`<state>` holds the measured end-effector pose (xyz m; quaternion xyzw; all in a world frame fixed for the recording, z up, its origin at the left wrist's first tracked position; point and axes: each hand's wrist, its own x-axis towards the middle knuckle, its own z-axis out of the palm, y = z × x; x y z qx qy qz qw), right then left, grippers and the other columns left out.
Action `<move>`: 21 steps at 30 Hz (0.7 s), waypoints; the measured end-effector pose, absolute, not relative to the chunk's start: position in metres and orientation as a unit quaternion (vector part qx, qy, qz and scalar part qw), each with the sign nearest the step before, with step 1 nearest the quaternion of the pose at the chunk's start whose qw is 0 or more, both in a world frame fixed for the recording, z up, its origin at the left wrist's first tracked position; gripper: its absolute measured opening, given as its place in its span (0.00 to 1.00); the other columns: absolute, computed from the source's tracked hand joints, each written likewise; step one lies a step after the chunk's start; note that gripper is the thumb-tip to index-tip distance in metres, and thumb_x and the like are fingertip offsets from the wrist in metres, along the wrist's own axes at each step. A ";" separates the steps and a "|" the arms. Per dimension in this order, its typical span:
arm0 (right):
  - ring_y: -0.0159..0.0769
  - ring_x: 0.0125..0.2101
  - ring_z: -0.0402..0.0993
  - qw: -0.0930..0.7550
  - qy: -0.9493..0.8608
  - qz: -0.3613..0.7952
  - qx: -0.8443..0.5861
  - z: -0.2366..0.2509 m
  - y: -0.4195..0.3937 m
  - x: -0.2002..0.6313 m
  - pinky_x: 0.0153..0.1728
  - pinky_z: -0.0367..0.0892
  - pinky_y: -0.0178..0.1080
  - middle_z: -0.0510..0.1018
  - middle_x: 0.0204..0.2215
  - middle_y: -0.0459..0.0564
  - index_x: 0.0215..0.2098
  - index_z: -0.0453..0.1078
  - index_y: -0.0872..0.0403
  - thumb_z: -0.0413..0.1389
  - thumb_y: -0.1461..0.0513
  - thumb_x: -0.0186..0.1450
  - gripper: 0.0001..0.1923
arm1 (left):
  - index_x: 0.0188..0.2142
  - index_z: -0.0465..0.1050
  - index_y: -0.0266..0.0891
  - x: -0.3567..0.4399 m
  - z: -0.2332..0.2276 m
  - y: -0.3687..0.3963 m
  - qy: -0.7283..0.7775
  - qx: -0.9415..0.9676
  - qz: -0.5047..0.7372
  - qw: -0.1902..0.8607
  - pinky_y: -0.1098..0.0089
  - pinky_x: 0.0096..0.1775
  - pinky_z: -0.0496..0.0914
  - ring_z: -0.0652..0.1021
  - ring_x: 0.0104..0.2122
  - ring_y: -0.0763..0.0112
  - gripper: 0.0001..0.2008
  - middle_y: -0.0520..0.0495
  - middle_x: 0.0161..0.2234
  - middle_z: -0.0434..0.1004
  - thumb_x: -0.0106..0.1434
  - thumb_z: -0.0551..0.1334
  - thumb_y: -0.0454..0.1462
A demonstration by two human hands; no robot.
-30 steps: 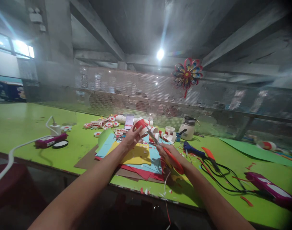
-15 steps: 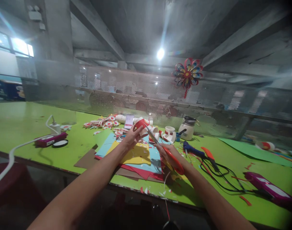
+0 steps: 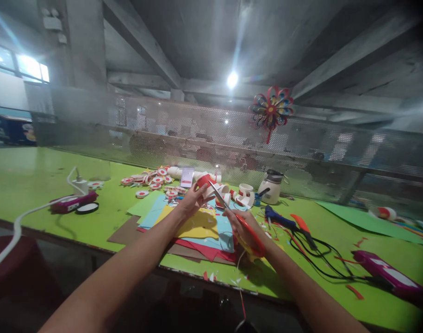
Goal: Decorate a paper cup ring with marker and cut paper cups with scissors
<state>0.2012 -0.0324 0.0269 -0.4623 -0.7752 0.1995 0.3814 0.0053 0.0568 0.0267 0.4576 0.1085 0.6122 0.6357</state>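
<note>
My left hand (image 3: pixel 195 198) is closed round a red-and-white paper cup (image 3: pixel 205 180), held up over the stacked coloured sheets. In my right hand (image 3: pixel 242 223) are scissors (image 3: pixel 252 233) with orange-red handles. Their blades point up and left, with the tips against or just in front of the cup; I cannot tell whether they touch it. Beneath both hands lie a yellow sheet (image 3: pixel 197 225) and a light blue sheet (image 3: pixel 227 233), over red and brown ones. Cut white cup pieces (image 3: pixel 245 196) stand just beyond my right hand.
Red-and-white flower-like pieces (image 3: pixel 158 180) are heaped at the back left beside a phone (image 3: pixel 187 177). To the right lie a blue glue gun (image 3: pixel 280 217), black cables and a purple power strip (image 3: pixel 388 273). A pale jug (image 3: pixel 271 187) stands before the mesh partition (image 3: pixel 211 125).
The cup has turned slightly in my left hand and sits a little lower. The scissors have shifted only slightly and still point at it.
</note>
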 end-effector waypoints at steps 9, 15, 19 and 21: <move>0.31 0.21 0.62 0.368 -0.785 0.203 -0.455 0.031 -0.030 0.205 0.23 0.58 0.34 0.63 0.18 0.42 0.23 0.62 0.53 0.48 0.43 0.65 0.25 | 0.47 0.70 0.41 0.002 0.026 0.060 0.112 0.466 0.611 0.631 0.57 0.48 0.74 0.79 0.43 0.62 0.21 0.44 0.44 0.77 0.55 0.71 0.38; 0.30 0.17 0.62 0.363 -0.778 0.252 -0.446 0.027 -0.029 0.205 0.22 0.61 0.35 0.62 0.17 0.40 0.27 0.64 0.53 0.46 0.42 0.65 0.25 | 0.47 0.70 0.41 0.002 0.027 0.058 0.114 0.475 0.605 0.629 0.57 0.47 0.74 0.79 0.44 0.61 0.21 0.44 0.45 0.77 0.55 0.71 0.39; 0.29 0.16 0.61 0.371 -0.769 0.277 -0.441 0.026 -0.028 0.204 0.21 0.62 0.35 0.61 0.16 0.40 0.27 0.64 0.53 0.46 0.40 0.65 0.27 | 0.48 0.70 0.41 0.003 0.026 0.057 0.116 0.480 0.597 0.632 0.57 0.47 0.74 0.79 0.44 0.61 0.22 0.43 0.45 0.76 0.55 0.71 0.38; 0.29 0.16 0.60 0.374 -0.767 0.289 -0.435 0.025 -0.028 0.204 0.19 0.61 0.34 0.61 0.17 0.40 0.28 0.64 0.54 0.45 0.39 0.64 0.27 | 0.48 0.70 0.42 0.003 0.026 0.057 0.116 0.480 0.594 0.635 0.56 0.48 0.74 0.79 0.45 0.60 0.22 0.43 0.45 0.77 0.55 0.71 0.39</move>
